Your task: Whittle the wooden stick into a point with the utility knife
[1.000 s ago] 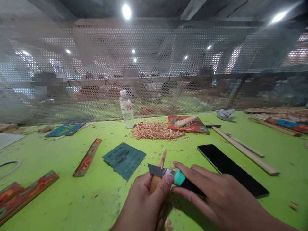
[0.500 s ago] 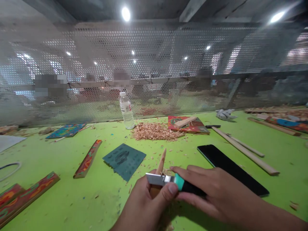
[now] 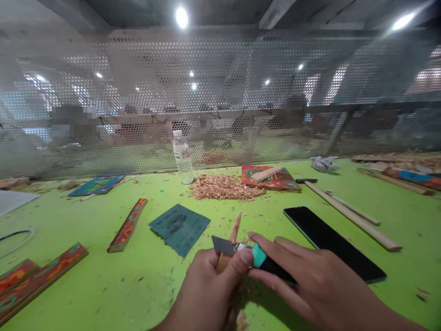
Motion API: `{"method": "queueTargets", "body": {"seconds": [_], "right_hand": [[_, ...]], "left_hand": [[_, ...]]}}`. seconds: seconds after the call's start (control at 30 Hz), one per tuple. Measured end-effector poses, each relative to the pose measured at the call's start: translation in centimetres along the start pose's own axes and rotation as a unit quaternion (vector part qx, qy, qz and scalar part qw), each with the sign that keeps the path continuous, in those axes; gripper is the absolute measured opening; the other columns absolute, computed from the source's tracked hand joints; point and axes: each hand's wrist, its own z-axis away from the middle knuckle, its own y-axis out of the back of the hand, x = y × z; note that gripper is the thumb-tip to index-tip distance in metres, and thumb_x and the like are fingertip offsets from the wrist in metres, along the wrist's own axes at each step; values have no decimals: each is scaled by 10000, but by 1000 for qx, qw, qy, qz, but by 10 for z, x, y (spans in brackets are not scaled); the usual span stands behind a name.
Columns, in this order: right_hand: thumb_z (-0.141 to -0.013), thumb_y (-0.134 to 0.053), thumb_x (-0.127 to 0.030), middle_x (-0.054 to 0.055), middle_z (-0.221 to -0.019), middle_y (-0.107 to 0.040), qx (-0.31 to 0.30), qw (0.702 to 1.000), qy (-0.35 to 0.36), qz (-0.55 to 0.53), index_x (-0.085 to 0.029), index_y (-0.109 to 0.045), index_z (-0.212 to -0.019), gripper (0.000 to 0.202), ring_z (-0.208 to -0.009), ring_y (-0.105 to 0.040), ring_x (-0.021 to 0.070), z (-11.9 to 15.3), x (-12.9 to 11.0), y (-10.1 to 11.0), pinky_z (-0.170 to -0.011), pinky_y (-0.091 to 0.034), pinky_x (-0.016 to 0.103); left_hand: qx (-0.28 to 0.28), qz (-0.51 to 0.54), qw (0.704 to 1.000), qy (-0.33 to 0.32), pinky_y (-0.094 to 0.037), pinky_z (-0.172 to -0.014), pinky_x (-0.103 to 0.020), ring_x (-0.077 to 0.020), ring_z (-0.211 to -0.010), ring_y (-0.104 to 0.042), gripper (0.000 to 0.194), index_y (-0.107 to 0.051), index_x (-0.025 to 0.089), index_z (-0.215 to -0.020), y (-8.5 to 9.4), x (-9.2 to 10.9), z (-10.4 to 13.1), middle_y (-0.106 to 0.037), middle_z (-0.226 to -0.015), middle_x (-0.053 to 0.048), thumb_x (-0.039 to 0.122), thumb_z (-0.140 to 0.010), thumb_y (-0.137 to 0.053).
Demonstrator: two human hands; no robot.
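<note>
Clear plastic, the upright bottle (image 3: 183,158) holds colourless liquid beside a pile of shavings (image 3: 223,187), while nearer, the left hand (image 3: 215,285) grips a pointed wooden stick (image 3: 235,227) beneath the knife (image 3: 263,261) grasped by the right hand (image 3: 306,276).

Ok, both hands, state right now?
Left hand: closed around the pointed wooden piece.
Right hand: closed on the knife.
</note>
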Motion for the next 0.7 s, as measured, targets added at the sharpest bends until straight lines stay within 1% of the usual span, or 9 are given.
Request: {"method": "queueTargets", "body": {"seconds": [0.1,0.17,0.33,0.47,0.6,0.7], "right_hand": [[-1159,-332,-516,111,-939,-824,19,1000,-1,23,-148,-676,-1365,543,-613,-781,221,2,-2,-2,-557,-626,325],[-1168,-311,-497,112,-937,-825,30,999,12,43,-124,-670,-1347,548,-623,-789,219,2,-4,-2,-527,-605,323],[-1177,-291,-482,54,-830,-802,53,996,27,71,-117,-662,-1316,539,-607,-786,198,-1,-8,2,-450,-543,325],[-1179,-297,-462,51,-892,-811,55,995,34,74,-135,-653,-1311,501,-657,-798,191,-2,-8,2,-477,-559,328],[-1179,-298,-467,33,-856,-802,55,995,27,82,-153,-656,-1300,492,-642,-794,182,1,-8,-1,-471,-552,322],[-1181,-297,-449,56,-911,-815,56,995,32,74,-159,-659,-1283,475,-688,-805,191,1,-9,-1,-505,-572,319]], "left_hand": [[3,-3,1000,15,-183,-455,-245,-80,-443,-235,690,-457,233,-561,-2,1,0,-329,-435,95,837,-780,-709],[7,-12,1000,21,-165,-444,-248,-81,-426,-239,701,-449,240,-552,-3,2,0,-331,-417,92,862,-765,-695],[14,-41,999,31,-144,-419,-253,-69,-390,-231,748,-456,242,-526,-2,4,-2,-324,-410,93,941,-702,-653],[7,-31,998,53,-138,-402,-247,-74,-346,-261,774,-474,242,-510,-3,3,-5,-338,-353,80,985,-680,-606],[1,-30,998,56,-138,-381,-240,-72,-320,-275,787,-484,238,-499,-3,0,-7,-339,-342,80,1000,-657,-605],[0,-30,998,61,-140,-368,-236,-67,-309,-278,790,-474,238,-491,-2,0,-7,-341,-340,81,999,-650,-612]]}}
